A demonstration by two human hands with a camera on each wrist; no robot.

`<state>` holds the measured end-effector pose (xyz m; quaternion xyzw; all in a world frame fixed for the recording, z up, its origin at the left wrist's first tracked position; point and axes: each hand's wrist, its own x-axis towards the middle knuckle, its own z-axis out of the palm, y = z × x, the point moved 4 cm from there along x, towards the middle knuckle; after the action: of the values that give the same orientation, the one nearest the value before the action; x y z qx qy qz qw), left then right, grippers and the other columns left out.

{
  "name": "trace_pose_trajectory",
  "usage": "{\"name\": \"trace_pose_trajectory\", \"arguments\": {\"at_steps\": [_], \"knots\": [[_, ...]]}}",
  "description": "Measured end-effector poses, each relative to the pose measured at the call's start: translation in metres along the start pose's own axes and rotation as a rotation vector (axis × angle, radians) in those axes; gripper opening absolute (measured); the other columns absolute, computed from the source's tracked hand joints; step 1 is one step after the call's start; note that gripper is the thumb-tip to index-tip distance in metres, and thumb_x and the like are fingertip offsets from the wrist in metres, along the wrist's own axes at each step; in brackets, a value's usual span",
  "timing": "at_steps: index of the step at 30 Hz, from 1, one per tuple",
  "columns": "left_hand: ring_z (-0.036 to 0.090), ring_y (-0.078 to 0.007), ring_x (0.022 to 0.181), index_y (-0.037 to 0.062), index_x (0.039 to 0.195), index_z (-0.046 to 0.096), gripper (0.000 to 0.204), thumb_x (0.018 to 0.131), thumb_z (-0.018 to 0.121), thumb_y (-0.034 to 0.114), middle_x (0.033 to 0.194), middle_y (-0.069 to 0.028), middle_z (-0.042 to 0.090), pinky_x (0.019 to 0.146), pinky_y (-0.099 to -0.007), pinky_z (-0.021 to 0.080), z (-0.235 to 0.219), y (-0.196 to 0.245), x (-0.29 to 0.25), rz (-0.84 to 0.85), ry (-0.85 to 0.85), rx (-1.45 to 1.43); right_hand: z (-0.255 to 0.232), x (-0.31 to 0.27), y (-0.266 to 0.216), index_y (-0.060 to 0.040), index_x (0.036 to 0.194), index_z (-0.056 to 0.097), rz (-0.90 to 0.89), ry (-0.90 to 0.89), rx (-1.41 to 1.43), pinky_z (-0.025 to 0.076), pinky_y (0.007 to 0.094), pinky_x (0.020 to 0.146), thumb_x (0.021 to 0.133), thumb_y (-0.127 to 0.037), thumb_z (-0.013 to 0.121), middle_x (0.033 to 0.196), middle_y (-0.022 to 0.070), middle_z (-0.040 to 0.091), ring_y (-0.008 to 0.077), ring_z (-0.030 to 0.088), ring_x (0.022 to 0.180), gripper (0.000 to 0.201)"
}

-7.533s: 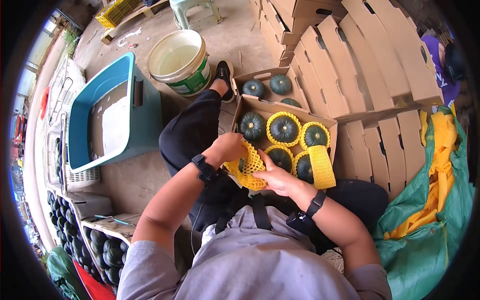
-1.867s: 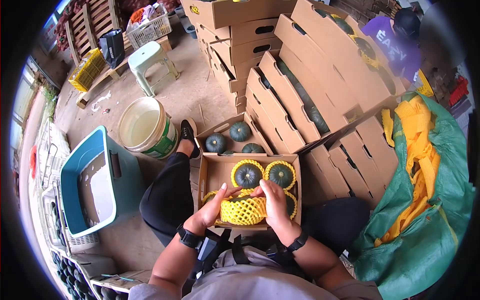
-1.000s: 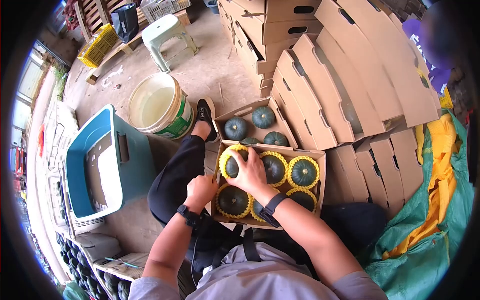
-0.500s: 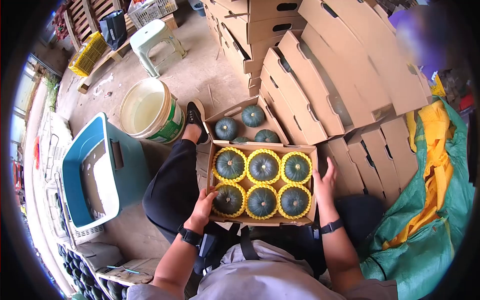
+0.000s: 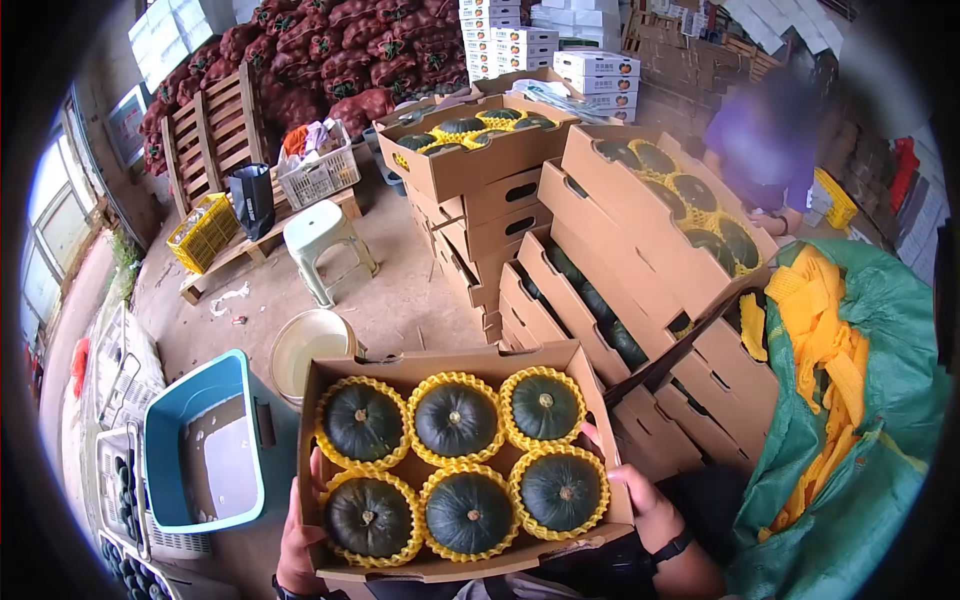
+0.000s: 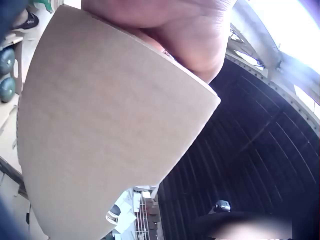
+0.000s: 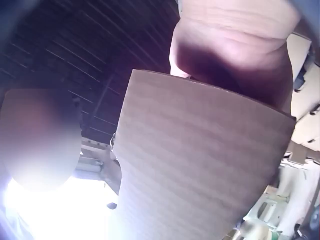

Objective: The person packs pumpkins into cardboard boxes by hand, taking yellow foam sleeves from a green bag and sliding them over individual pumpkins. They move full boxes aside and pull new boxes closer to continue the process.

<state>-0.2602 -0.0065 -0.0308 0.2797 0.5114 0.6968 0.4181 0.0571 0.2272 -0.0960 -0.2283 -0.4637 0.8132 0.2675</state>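
Observation:
A cardboard box [image 5: 450, 362] is held up in front of my body, tilted toward the head camera. It carries several dark green pumpkins [image 5: 455, 418] in two rows, each ringed by a yellow foam net [image 5: 425, 540]. My left hand [image 5: 298, 535] grips the box's left side, and my right hand [image 5: 650, 512] holds the right side; some fingertips show inside the walls. In the left wrist view the palm [image 6: 185, 35] lies against the edge of the cardboard wall [image 6: 110, 115]. The right wrist view has the other hand [image 7: 230, 62] at the opposite wall [image 7: 200, 155].
Stacked boxes [image 5: 480, 235] with pumpkins stand ahead and right. A green sack [image 5: 880, 440] of yellow nets lies at right. On the left are a blue tub [image 5: 205, 440], a bucket [image 5: 305, 345] and a stool [image 5: 322, 240]. A person in purple [image 5: 765, 150] is behind the boxes.
A netted pumpkin was set into the box's back left spot by the right hand. Both hands then moved to the box's sides and raised it; the head view has tilted up.

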Motion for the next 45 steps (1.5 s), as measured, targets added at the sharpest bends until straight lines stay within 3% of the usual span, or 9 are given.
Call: {"name": "trace_pose_trajectory", "arguments": {"at_steps": [8,13,15,21,25,28,34,40,45], "knots": [[0.061,-0.0265,0.089,0.0030,0.094,0.054,0.028,0.075,0.049,0.022,0.098,-0.0127,0.061,0.083,-0.0376,0.051,0.052,0.130,0.166,0.339,0.064,-0.460,0.061,0.053,-0.206,-0.0207,0.150,0.009,-0.754,-0.019,0.208,0.034,0.0432,0.102,0.085,-0.052,0.049,0.150,0.0118,0.023,0.0284,0.033,0.133,0.082],[0.061,-0.0256,0.082,0.0060,0.097,0.054,0.028,0.076,0.051,0.024,0.091,-0.0096,0.061,0.076,-0.0378,0.052,0.115,0.175,0.321,0.235,0.042,-0.452,0.019,-0.009,-0.142,-0.0113,0.127,0.049,-0.496,0.112,-0.011,0.046,0.0372,0.088,0.078,-0.038,0.066,0.148,0.0125,0.028,0.0298,0.045,0.123,0.059],[0.060,-0.0270,0.095,0.0083,0.106,0.055,0.035,0.078,0.051,0.028,0.101,-0.0117,0.062,0.080,-0.0401,0.050,0.109,0.157,0.418,0.213,-0.119,-0.361,-0.002,-0.030,-0.112,-0.0009,0.128,0.048,-0.413,0.278,-0.047,0.045,0.0297,0.090,0.091,-0.028,0.052,0.130,0.0115,0.052,0.0206,0.054,0.114,0.046],[0.048,-0.0197,0.113,0.0187,0.123,0.049,0.050,0.085,0.049,0.051,0.124,-0.0042,0.053,0.095,-0.0404,0.031,0.072,0.111,0.534,0.041,0.050,0.052,-0.065,-0.012,0.026,-0.0114,0.126,0.049,0.298,0.445,0.041,0.043,0.0360,0.087,0.084,-0.029,0.060,0.140,0.0081,0.039,0.0235,0.048,0.120,0.047],[0.047,-0.0205,0.115,0.0123,0.124,0.044,0.049,0.089,0.047,0.046,0.118,-0.0069,0.055,0.097,-0.0420,0.032,0.035,0.059,0.483,0.347,0.359,-0.117,-0.075,0.025,0.183,-0.0174,0.132,0.042,0.555,0.847,0.376,0.037,0.0424,0.093,0.087,-0.028,0.057,0.128,0.0032,0.046,0.0219,0.049,0.115,0.049],[0.055,-0.0183,0.102,0.0125,0.114,0.054,0.033,0.089,0.048,0.033,0.110,-0.0047,0.061,0.087,-0.0401,0.040,-0.013,-0.053,0.445,0.127,0.428,0.328,-0.078,0.045,0.278,-0.0211,0.128,0.042,0.891,0.963,0.338,0.036,0.0445,0.094,0.084,-0.031,0.061,0.125,0.0003,0.046,0.0231,0.049,0.116,0.049],[0.061,-0.0342,0.100,0.0029,0.108,0.063,0.034,0.084,0.050,0.023,0.101,-0.0205,0.065,0.086,-0.0390,0.047,-0.080,-0.343,0.406,-0.124,-0.400,1.259,-0.058,0.039,0.308,-0.0188,0.101,0.049,0.830,0.949,0.615,0.042,0.0385,0.090,0.086,-0.029,0.061,0.105,-0.0038,0.054,0.0168,0.059,0.101,0.021],[0.060,-0.0372,0.100,0.0060,0.099,0.067,0.035,0.081,0.050,0.030,0.101,-0.0218,0.064,0.088,-0.0441,0.047,-0.034,-0.352,0.364,-0.301,-0.345,1.605,-0.064,0.029,0.312,-0.0188,0.090,0.053,0.786,0.873,0.438,0.044,0.0323,0.078,0.090,-0.028,0.055,0.084,-0.0038,0.060,0.0103,0.058,0.084,0.009],[0.062,-0.0365,0.093,0.0052,0.092,0.068,0.037,0.079,0.055,0.037,0.091,-0.0221,0.065,0.083,-0.0437,0.048,0.019,-0.209,0.300,-0.405,-0.521,1.582,-0.070,-0.002,0.238,-0.0136,0.087,0.052,0.539,0.992,0.409,0.042,0.0253,0.060,0.089,-0.022,0.056,0.072,-0.0013,0.050,0.0114,0.051,0.069,0.009]]}}
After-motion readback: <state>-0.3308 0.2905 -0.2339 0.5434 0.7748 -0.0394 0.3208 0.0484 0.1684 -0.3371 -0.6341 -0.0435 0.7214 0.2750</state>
